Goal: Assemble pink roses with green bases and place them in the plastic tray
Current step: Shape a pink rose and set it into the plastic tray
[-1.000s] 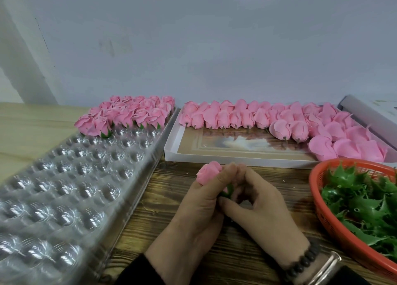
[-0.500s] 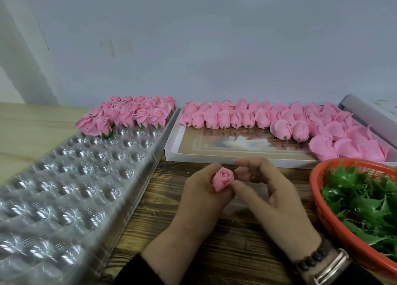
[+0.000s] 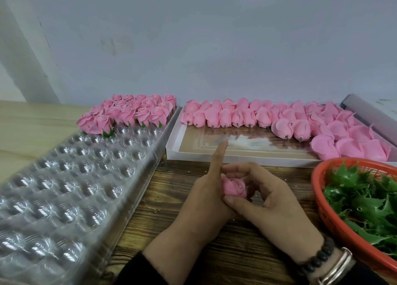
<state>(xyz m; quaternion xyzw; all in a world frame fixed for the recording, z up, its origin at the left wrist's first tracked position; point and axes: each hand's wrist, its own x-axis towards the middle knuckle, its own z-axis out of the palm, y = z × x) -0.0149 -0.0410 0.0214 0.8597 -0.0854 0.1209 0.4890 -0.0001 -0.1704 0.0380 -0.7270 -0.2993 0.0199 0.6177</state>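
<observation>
While both hands work over the wooden table, the left hand grips a pink rose with its index finger pointing straight out, and the right hand pinches the same rose between thumb and curled fingers. Assembled roses fill the far end of the plastic tray on the left. Loose rose heads lie in the white box beyond, and green bases fill the orange basket at right.
</observation>
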